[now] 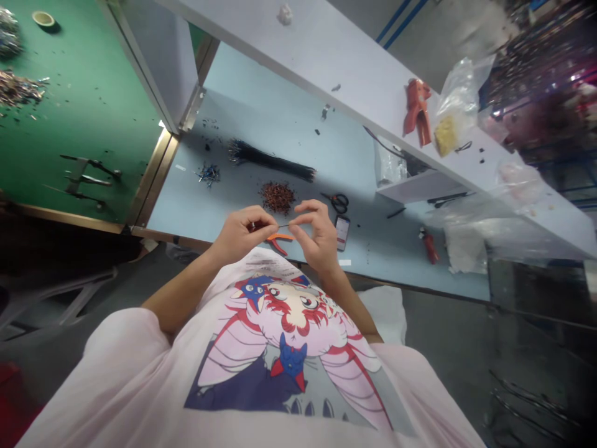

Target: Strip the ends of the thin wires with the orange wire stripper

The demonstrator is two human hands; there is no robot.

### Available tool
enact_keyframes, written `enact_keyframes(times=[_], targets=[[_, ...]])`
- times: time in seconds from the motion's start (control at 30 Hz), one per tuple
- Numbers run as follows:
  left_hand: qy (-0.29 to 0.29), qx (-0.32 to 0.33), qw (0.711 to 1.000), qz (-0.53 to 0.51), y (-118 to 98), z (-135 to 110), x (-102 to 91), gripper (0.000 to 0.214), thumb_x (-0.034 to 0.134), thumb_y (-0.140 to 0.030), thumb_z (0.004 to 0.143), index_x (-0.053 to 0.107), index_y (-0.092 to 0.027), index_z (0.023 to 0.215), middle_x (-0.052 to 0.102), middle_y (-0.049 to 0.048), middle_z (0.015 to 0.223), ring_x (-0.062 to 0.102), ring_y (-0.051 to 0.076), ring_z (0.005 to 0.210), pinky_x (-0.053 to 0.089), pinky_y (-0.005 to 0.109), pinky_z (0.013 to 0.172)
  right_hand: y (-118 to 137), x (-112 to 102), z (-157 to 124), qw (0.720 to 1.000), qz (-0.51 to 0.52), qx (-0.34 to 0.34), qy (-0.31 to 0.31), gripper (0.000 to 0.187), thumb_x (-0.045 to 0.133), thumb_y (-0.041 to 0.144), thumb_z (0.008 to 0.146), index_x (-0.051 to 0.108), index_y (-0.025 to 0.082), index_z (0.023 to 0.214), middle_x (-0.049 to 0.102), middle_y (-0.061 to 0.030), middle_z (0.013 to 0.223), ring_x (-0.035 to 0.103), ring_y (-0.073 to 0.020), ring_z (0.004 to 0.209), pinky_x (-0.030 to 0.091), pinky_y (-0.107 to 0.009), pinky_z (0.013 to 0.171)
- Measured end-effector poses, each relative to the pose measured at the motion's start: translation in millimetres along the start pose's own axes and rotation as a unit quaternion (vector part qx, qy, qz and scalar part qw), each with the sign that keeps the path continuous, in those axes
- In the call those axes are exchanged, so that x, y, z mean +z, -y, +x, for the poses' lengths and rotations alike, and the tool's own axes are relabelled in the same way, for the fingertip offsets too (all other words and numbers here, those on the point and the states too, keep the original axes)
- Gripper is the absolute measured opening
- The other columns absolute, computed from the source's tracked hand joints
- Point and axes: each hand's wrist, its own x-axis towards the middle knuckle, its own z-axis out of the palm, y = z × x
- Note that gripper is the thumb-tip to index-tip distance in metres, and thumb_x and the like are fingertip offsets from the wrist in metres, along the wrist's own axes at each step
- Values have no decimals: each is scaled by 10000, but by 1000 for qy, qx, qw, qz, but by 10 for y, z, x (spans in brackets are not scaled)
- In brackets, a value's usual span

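Note:
A short, thin dark wire [283, 226] stretches between my two hands above the table's front edge. My left hand [243, 233] pinches one end between thumb and forefinger; small reddish-brown bits show among its curled fingers. The other end is in the fingertips of my right hand [318, 236], whose remaining fingers are bent and loosely spread. Just under the wire lies a tool with orange-red handles [280, 242], partly hidden by my left hand. Beyond my hands sits a pile of small copper-brown pieces [278, 196], and behind it a bundle of black wires [275, 162].
Black-handled scissors [339, 201] and a phone [342, 233] lie right of my hands. Small blue and silver pieces [208, 174] are at left. A white shelf [354, 93] overhangs the blue table, carrying an orange-red tool [417, 111]. A red-handled tool [429, 246] lies at right.

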Motion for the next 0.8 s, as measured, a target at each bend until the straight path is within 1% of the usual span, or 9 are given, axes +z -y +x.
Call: enact_keyframes(times=[0.07, 0.17, 0.27, 0.33, 0.43, 0.5, 0.57, 0.67, 0.8], targets=[[-17, 23, 998, 55, 2, -6, -34, 104, 625, -239, 787, 682, -167, 739, 607, 8, 667, 480, 80, 574, 375, 207, 540, -4, -25, 3, 1000, -17, -4, -11, 40, 591, 249, 827, 619, 246, 798, 576, -52, 1007, 520, -235, 1050, 390, -471, 976], [-7, 52, 991, 122, 52, -21, -109, 105, 619, -230, 797, 707, -178, 773, 632, 10, 658, 491, 81, 571, 373, 211, 550, -59, -80, 21, 998, -42, -36, -7, 35, 611, 234, 804, 619, 255, 778, 571, -43, 964, 501, -248, 1057, 356, -491, 995], [13, 75, 986, 149, 137, -44, -186, 127, 614, -257, 809, 722, -190, 813, 671, 22, 687, 523, 88, 583, 389, 216, 562, -126, -150, 44, 997, -55, -56, -3, 35, 623, 240, 786, 626, 264, 762, 560, -37, 945, 483, -265, 1068, 329, -519, 1000], [24, 67, 987, 147, 176, -59, -213, 154, 602, -289, 820, 725, -196, 831, 690, 31, 715, 551, 97, 607, 409, 217, 574, -145, -187, 54, 997, -50, -54, -3, 36, 617, 247, 791, 630, 269, 766, 557, -33, 949, 479, -269, 1075, 322, -526, 1001], [61, 2, 995, 85, 167, -73, -186, 204, 617, -337, 804, 712, -184, 898, 700, 45, 759, 590, 111, 645, 443, 215, 575, -109, -194, 55, 997, -55, -56, 22, 38, 618, 250, 795, 636, 275, 773, 563, -29, 964, 470, -270, 1089, 315, -525, 1004], [109, -44, 993, -10, 129, -76, -125, 289, 633, -357, 787, 673, -169, 1002, 692, 45, 766, 610, 117, 648, 459, 213, 555, -56, -162, 48, 994, -71, -66, 52, 40, 627, 251, 795, 638, 276, 766, 572, -30, 980, 459, -273, 1099, 321, -520, 997], [141, -73, 983, -95, 92, -78, -56, 302, 611, -360, 802, 646, -158, 1024, 671, 34, 727, 607, 111, 610, 454, 207, 519, 0, -120, 41, 991, -82, -76, 75, 47, 633, 254, 797, 638, 279, 758, 581, -33, 989, 450, -274, 1106, 333, -514, 985], [127, -83, 982, -116, 60, -91, 1, 206, 572, -331, 828, 658, -147, 858, 620, 11, 631, 549, 89, 531, 411, 198, 477, 53, -84, 34, 989, -79, -82, 91, 52, 626, 249, 809, 638, 276, 766, 588, -40, 996, 447, -268, 1107, 346, -503, 976], [80, -19, 997, 13, 25, -130, -22, 130, 588, -259, 811, 673, -162, 794, 616, 0, 632, 493, 79, 542, 377, 207, 510, 58, -92, 28, 988, -59, -67, 130, 48, 592, 235, 833, 620, 255, 799, 594, -50, 1026, 477, -248, 1081, 370, -483, 963]])
